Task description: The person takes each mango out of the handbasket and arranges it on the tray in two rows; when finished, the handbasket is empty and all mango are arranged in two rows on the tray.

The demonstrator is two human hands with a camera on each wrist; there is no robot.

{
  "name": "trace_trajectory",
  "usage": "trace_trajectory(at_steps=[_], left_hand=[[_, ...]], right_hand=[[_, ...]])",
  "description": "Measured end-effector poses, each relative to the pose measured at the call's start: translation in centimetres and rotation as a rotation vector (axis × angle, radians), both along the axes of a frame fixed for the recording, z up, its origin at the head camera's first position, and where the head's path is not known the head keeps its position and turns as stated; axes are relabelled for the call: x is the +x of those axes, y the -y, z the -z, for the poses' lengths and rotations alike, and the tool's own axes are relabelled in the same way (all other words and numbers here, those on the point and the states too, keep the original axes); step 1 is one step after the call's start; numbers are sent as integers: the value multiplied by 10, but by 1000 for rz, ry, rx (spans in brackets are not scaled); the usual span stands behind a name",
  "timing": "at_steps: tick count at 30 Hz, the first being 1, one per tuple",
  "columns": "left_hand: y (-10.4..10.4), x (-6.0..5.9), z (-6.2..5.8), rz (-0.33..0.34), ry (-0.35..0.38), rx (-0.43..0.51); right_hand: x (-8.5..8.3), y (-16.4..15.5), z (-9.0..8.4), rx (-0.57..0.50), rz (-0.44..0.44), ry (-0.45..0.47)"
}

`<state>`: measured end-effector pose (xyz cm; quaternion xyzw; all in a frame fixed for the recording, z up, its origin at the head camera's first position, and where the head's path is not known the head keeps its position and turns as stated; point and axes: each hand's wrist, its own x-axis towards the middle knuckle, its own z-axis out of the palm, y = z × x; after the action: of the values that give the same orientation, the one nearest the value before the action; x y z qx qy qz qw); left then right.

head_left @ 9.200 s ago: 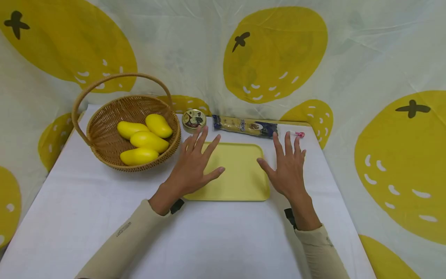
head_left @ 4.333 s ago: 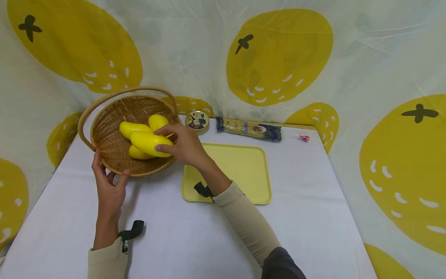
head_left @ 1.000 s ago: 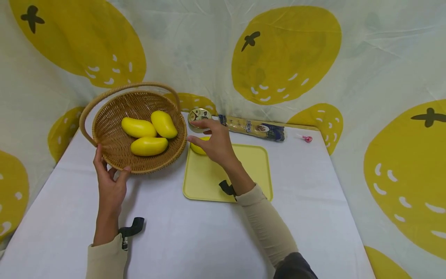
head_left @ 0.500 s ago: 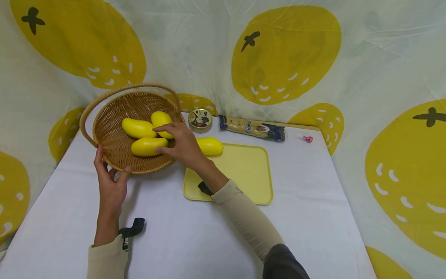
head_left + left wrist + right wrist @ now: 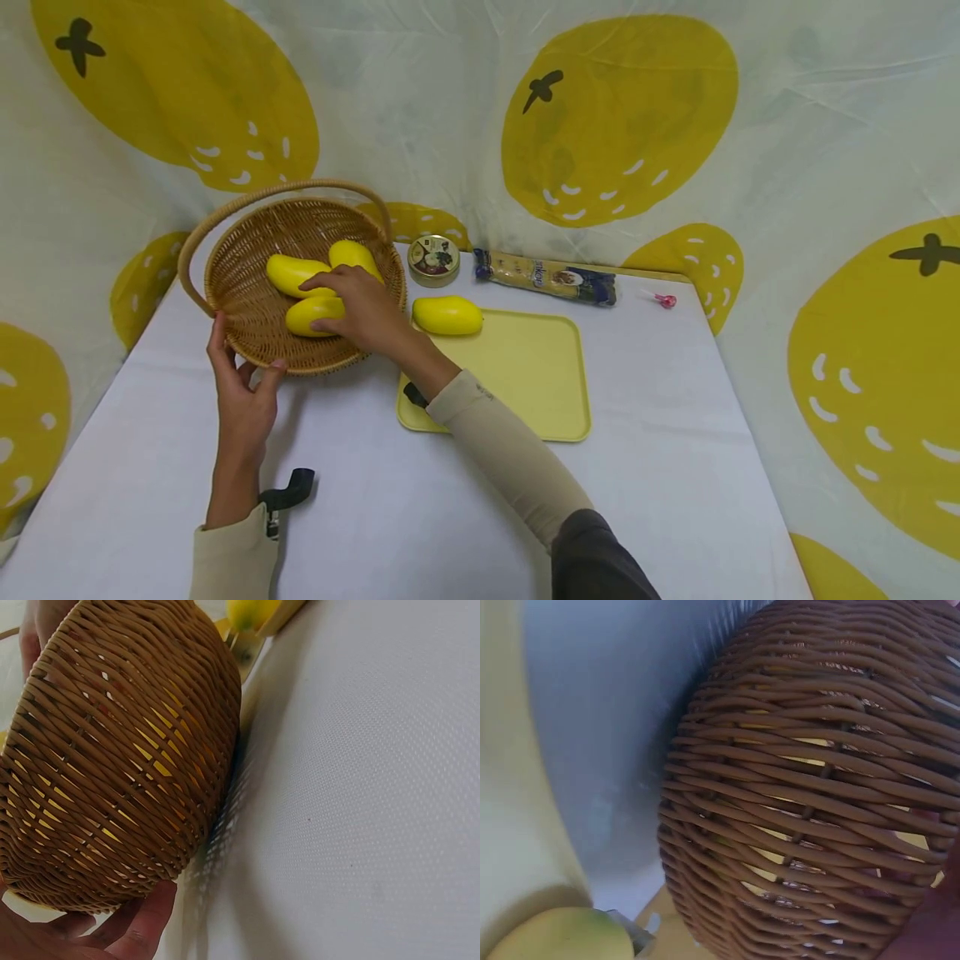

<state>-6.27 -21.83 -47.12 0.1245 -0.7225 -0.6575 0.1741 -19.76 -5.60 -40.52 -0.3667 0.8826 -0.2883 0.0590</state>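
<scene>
A brown wicker basket [image 5: 240, 312] with an arched handle stands at the left in the head view. My left hand [image 5: 243, 412] grips its near left rim; in the left wrist view its fingers [image 5: 146, 926] press the woven outside. Inside lie three yellow mangoes. My right hand [image 5: 367, 312] reaches over the basket's right rim and holds the nearest mango [image 5: 302, 319], thumb on the near side and fingers across the far side. Another mango [image 5: 287, 271] lies behind it, and a third mango [image 5: 351, 252] is partly hidden by the hand.
A yellow tray [image 5: 536, 375] right of the basket bears one mango [image 5: 448, 317] at its back left corner. Behind are a round tin [image 5: 433, 257], a blue-and-gold packet [image 5: 543, 277] and a pink lollipop [image 5: 664, 301]. A lemon-print cloth hangs behind the table.
One mango went from the basket to the tray, where my right hand let go of it. That hand then moved left into the basket and took hold of another. My left hand stays on the rim.
</scene>
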Motion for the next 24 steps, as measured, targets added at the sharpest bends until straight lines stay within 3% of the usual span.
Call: trace_trajectory(at_steps=[6, 12, 24], left_hand=[[-4, 3, -10, 6, -18, -22], [-8, 4, -16, 12, -36, -33], [0, -1, 3, 6, -28, -8]], right_hand=[[-12, 12, 2, 77, -84, 39], [-21, 19, 7, 133, -88, 98], [-27, 28, 9, 263, -93, 97]])
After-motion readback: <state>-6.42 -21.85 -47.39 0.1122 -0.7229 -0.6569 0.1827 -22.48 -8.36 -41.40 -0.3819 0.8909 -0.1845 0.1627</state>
